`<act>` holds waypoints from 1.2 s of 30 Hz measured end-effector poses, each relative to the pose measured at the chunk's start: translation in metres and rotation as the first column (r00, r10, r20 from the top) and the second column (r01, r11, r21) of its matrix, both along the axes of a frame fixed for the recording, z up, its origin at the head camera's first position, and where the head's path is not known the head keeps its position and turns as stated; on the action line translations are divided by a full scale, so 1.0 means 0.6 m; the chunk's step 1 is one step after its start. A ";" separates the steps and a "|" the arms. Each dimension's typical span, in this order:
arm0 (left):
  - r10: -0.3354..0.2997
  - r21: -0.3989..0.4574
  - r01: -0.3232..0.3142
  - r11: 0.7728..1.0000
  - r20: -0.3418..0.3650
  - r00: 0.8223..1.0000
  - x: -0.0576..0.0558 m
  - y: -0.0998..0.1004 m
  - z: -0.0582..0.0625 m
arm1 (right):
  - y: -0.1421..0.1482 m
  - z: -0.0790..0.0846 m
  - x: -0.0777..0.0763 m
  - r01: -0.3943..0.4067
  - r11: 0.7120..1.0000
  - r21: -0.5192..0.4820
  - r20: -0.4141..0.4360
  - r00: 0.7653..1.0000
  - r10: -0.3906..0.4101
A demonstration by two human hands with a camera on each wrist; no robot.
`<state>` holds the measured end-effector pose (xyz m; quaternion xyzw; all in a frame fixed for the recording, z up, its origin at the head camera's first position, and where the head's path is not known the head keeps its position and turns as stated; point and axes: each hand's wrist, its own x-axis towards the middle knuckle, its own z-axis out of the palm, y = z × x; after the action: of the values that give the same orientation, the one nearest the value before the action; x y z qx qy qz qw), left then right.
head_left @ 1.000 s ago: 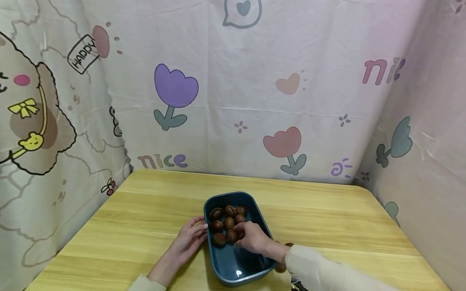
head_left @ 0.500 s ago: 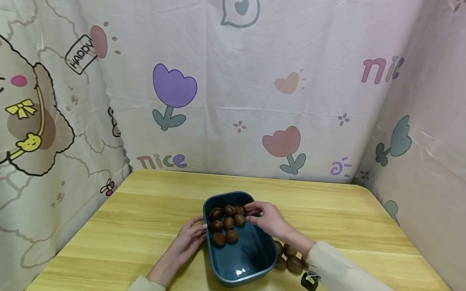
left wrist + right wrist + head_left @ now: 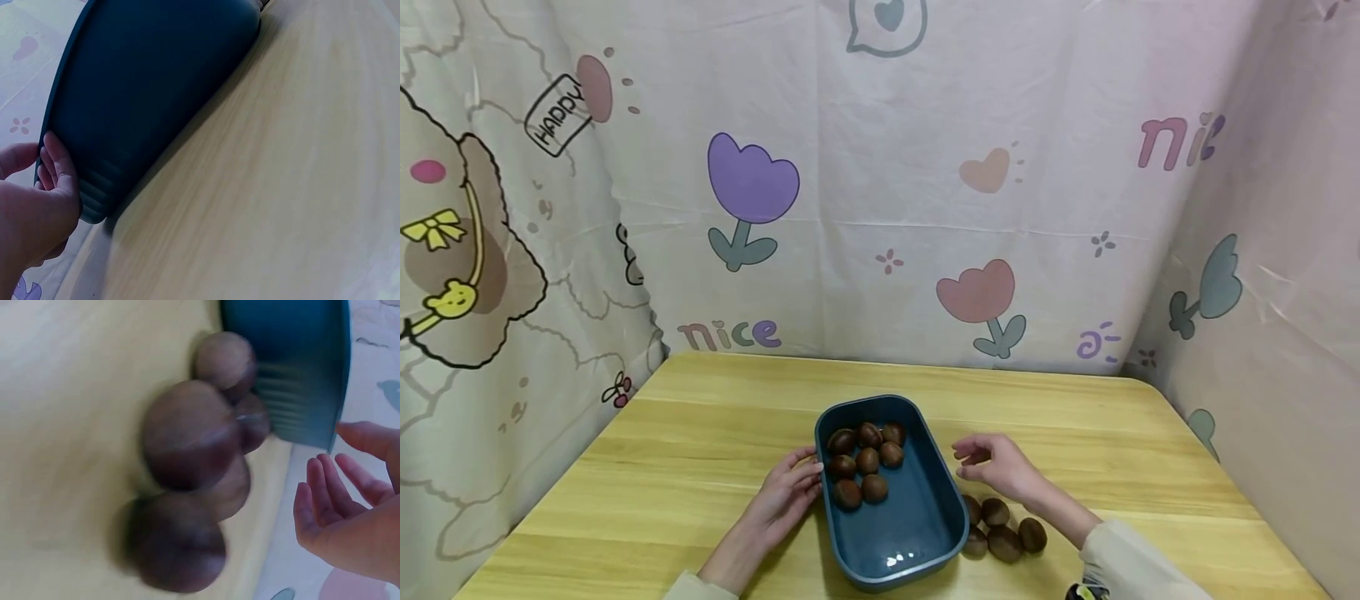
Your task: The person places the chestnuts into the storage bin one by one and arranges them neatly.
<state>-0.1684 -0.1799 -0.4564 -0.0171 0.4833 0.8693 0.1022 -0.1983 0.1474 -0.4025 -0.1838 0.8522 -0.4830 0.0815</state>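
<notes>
A deep blue rectangular box (image 3: pixel 917 525) stands on the table with several brown chestnuts (image 3: pixel 867 460) grouped in its far left part. My left hand (image 3: pixel 778 500) rests against the box's left side, fingertips right at the rim; in the left wrist view its relaxed fingers (image 3: pixel 57 159) touch the outer wall. To the right of the box, my right hand (image 3: pixel 1000 467) hovers with fingers loosely bent and nothing between them. Below it, several more chestnuts (image 3: pixel 1004 543) lie on the table by the box's near right corner; they look large and blurred in the right wrist view.
The light wooden table (image 3: pixel 722 417) reaches back to a printed cloth (image 3: pixel 880 317) hung behind it and along both sides. A dark wrist strap (image 3: pixel 1087 590) shows at the right sleeve (image 3: pixel 1138 567).
My right hand has left the chestnuts inside the box and moved right, out over the table. One chestnut near that hand has shifted to the back right of the group. The left hand stays put.
</notes>
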 end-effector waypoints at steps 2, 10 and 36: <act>-0.003 0.001 0.003 1.000 -0.007 1.000 0.000 0.000 -0.001 | 0.011 -0.007 0.002 -0.034 0.999 -0.012 0.035 0.999 0.034; 0.010 -0.002 -0.010 1.000 0.003 1.000 0.000 0.001 -0.002 | 0.040 -0.040 0.010 -0.158 0.987 0.006 0.147 0.977 0.156; 0.007 0.000 -0.007 1.000 0.016 1.000 0.000 0.001 0.000 | 0.038 -0.058 0.011 -0.081 0.990 0.118 0.079 0.994 0.072</act>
<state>-0.1686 -0.1795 -0.4567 -0.0255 0.4824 0.8695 0.1029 -0.1920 0.1705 -0.4372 -0.1930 0.8685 -0.4337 0.1429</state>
